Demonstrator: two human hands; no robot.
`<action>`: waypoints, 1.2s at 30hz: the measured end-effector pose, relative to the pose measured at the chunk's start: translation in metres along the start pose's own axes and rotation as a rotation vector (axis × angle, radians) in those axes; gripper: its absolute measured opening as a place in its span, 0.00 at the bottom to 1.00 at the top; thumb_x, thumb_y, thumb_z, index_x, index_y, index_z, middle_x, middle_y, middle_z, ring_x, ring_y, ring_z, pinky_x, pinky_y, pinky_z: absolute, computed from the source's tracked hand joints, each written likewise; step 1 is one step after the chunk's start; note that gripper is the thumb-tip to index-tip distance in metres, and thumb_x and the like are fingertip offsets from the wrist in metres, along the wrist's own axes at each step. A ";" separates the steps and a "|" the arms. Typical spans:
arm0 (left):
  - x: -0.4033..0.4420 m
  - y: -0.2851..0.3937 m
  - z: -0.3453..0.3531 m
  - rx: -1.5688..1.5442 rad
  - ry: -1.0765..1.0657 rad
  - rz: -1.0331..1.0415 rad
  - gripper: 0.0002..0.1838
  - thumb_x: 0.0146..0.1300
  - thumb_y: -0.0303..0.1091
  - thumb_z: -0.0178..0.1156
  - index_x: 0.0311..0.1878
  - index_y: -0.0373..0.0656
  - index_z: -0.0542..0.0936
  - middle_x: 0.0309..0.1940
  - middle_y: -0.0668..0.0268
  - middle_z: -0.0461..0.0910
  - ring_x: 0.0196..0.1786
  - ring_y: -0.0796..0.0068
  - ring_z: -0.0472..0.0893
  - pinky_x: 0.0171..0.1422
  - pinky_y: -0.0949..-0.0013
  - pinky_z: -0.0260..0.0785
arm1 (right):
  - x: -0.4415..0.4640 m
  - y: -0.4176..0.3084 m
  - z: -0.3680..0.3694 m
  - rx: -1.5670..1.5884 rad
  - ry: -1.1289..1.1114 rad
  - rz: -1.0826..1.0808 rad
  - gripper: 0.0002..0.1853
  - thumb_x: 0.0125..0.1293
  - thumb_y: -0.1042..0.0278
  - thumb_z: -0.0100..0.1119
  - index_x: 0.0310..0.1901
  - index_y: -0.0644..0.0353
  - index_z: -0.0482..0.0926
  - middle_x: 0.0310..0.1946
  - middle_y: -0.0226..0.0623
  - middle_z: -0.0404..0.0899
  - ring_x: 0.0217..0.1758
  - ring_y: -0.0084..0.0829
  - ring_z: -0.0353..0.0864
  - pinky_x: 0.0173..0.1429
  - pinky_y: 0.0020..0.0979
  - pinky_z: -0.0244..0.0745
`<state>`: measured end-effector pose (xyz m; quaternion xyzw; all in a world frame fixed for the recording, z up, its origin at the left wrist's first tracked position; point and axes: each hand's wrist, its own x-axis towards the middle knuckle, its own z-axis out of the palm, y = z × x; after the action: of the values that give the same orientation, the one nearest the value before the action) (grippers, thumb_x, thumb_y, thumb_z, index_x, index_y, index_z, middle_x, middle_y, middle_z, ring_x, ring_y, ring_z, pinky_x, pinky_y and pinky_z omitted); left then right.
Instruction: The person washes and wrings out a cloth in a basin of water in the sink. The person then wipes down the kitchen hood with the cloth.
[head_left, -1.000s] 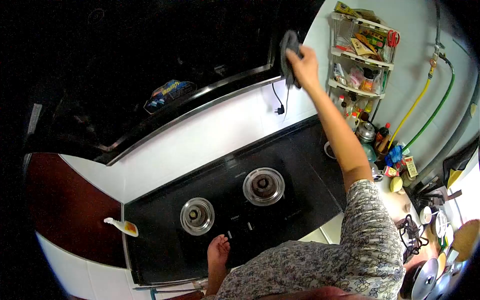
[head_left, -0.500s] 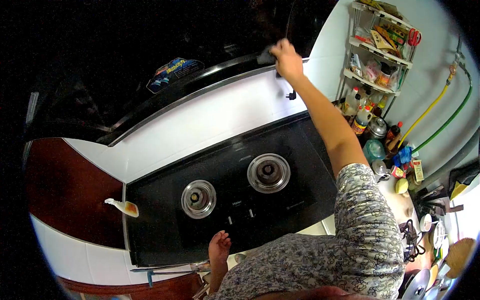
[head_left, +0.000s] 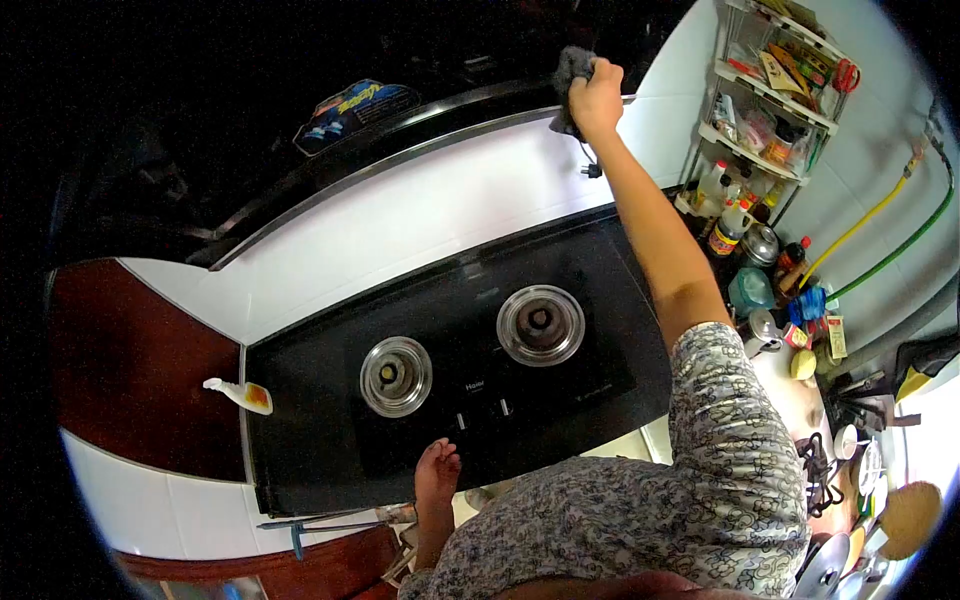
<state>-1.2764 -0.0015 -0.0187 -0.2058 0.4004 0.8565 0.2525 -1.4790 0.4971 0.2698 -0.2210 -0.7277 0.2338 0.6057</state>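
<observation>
My right hand (head_left: 597,98) is closed around a dark grey cloth (head_left: 574,66), which bunches above and below the fingers. That hand is raised at the lower edge of the black range hood (head_left: 450,112), near its right end. My left hand (head_left: 437,468) hangs over the front edge of the black gas stove (head_left: 460,350). Its fingers are loosely bent and slightly apart, with nothing visible in them. Two round metal burners, a left one (head_left: 396,377) and a larger right one (head_left: 541,326), sit in the stove top. A white spray bottle (head_left: 243,395) with an orange label lies toward the left edge.
A black plug (head_left: 591,171) hangs against the white wall below the hood. On the right are a corner shelf (head_left: 760,150) with packets, several sauce bottles (head_left: 728,228), a metal pot (head_left: 761,245) and a yellow hose (head_left: 855,232). Utensils and lids crowd the lower right.
My right hand has moved up and slightly right along the hood with the cloth. The camera view has shifted slightly. My left hand stays near the stove's front edge.
</observation>
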 end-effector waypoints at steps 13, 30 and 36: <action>0.000 0.003 -0.039 -0.046 0.057 0.053 0.09 0.60 0.34 0.54 0.40 0.39 0.76 0.29 0.64 0.79 0.30 0.71 0.77 0.33 0.70 0.71 | -0.099 -0.108 0.029 0.261 -0.504 -0.447 0.20 0.49 0.77 0.51 0.47 0.56 0.73 0.50 0.40 0.68 0.50 0.42 0.70 0.50 0.38 0.71; 0.003 0.016 -0.043 0.000 0.045 0.011 0.09 0.57 0.36 0.57 0.39 0.43 0.77 0.30 0.67 0.79 0.31 0.74 0.76 0.36 0.71 0.69 | -0.268 0.069 -0.095 1.193 -0.611 1.611 0.21 0.63 0.48 0.45 0.49 0.54 0.72 0.52 0.34 0.71 0.55 0.37 0.66 0.59 0.46 0.60; 0.021 0.002 0.000 0.121 -0.050 -0.036 0.09 0.60 0.37 0.55 0.39 0.43 0.77 0.31 0.67 0.79 0.31 0.75 0.76 0.36 0.74 0.69 | -0.261 0.094 -0.121 1.346 -0.560 1.575 0.25 0.64 0.46 0.44 0.50 0.59 0.72 0.51 0.38 0.72 0.55 0.38 0.69 0.60 0.42 0.62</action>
<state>-1.2941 0.0026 -0.0289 -0.1758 0.4411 0.8311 0.2897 -1.3123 0.4227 0.0281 -0.1874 -0.2149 0.9540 0.0931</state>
